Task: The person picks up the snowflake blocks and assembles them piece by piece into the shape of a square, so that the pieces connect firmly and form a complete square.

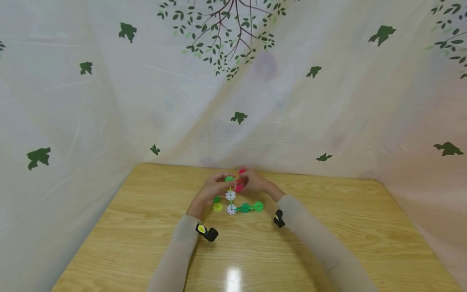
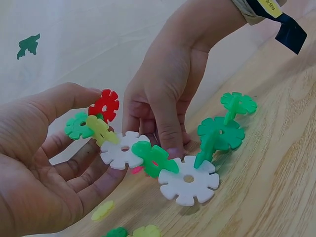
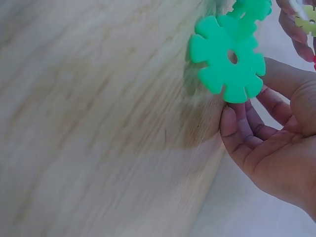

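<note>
The left hand grips one end of a multicoloured chain of notched, flower-shaped plastic discs at the wood-grained counter; the right hand is just beyond it, its grip hidden.

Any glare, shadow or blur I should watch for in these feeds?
Head view: a bright glare patch on the table, bottom centre; left wrist view: the lower white disc looks fairly sharp; right wrist view: wood grain soft and smeared, with shadow beside the large green disc.
</note>
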`<state>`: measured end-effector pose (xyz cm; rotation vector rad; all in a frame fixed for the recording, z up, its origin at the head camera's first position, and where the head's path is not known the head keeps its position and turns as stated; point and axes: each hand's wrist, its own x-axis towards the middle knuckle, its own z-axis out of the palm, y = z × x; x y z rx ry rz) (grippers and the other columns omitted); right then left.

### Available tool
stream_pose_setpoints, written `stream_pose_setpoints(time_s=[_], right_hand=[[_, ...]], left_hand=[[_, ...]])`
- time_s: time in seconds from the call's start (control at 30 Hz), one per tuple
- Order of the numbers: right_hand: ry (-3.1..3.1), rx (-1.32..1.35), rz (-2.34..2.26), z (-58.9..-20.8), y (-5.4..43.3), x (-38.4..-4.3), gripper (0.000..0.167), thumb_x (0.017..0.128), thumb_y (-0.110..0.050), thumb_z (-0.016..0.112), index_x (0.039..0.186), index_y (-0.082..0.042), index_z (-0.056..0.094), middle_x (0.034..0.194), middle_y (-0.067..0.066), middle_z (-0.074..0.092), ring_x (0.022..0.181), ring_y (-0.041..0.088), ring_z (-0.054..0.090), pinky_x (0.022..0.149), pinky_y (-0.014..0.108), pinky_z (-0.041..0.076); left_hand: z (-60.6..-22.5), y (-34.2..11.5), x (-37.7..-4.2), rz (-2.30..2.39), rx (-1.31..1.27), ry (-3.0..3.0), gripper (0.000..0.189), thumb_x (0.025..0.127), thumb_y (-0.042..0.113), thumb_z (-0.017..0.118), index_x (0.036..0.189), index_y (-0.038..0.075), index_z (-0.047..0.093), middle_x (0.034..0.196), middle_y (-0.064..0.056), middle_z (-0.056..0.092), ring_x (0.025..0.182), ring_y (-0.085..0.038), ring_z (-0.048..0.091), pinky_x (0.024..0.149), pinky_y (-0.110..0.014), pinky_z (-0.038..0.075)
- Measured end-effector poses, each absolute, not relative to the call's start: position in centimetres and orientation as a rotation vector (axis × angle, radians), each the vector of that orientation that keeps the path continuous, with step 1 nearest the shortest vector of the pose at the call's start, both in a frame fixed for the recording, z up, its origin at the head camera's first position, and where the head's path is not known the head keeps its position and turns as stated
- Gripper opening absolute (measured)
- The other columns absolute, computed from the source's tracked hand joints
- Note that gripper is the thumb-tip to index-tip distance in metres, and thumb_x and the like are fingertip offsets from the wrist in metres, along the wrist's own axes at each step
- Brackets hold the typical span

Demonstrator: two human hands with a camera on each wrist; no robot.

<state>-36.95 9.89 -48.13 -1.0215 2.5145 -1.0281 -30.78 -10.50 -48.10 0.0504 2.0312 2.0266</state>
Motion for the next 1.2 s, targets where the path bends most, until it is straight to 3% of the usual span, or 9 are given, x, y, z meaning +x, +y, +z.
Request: stream_pose_setpoints(time_s=[0.27,0.47,0.77,1.03,1.2], right_hand=[[2.496,-0.803,-1.115,-47.9,10.8,-36.3,0.023,0.081,0.008,0.079,0.101,0.006,0.067,0.100,0.020,0.072,0.093,0.026,0.069,0.084,0.033,0.060],[2.469,-0.740,-1.214,-47.4,11.8,-35.4,0.019,0.086,0.005,0.075,0.105,0.005,0.069,0.104,0.020,0.072,0.097,0.028,0.068,0.086,0.035,0.058],[2.418,-0.584,-1.525,-47.8,13.2,-35.1,0.025,0.088,0.001,0.074,0.113,0.003,0.072,0.099,0.013,0.075,0.088,0.011,0.067,0.079,0.028,0.059],[2.242,-0.459,-1.830,-47.0,13.4,-34.1,0.031,0.090,0.004,0.072,0.119,0.013,0.065,0.097,0.010,0.072,0.084,0.011,0.070,0.089,0.048,0.060],[2.210,-0.438,-1.877,-46.8,13.3,-33.7,0.030,0.090,0.006,0.071,0.118,0.014,0.065,0.092,0.003,0.072,0.083,0.010,0.071,0.087,0.045,0.062]], left_hand=[[-48.0,-10.6,-30.7,2.023,0.057,2.048,0.043,0.095,0.019,0.073,0.133,0.004,0.063,0.103,0.000,0.068,0.079,-0.010,0.059,0.064,-0.024,0.053],[-48.0,-10.6,-30.7,2.018,0.069,2.066,0.040,0.095,0.021,0.073,0.132,0.006,0.065,0.107,-0.003,0.069,0.087,-0.015,0.063,0.066,-0.023,0.052],[-48.2,-10.1,-30.6,2.048,0.054,2.077,0.035,0.095,0.023,0.074,0.125,0.008,0.068,0.104,-0.001,0.074,0.103,-0.025,0.068,0.069,-0.025,0.053],[-48.5,-9.9,-30.7,2.068,0.058,2.061,0.039,0.093,0.026,0.076,0.127,0.007,0.068,0.104,-0.001,0.075,0.110,-0.031,0.067,0.073,-0.025,0.054],[-48.6,-9.7,-30.6,2.069,0.052,2.061,0.040,0.093,0.025,0.076,0.128,0.007,0.067,0.104,0.001,0.075,0.113,-0.035,0.067,0.075,-0.026,0.054]])
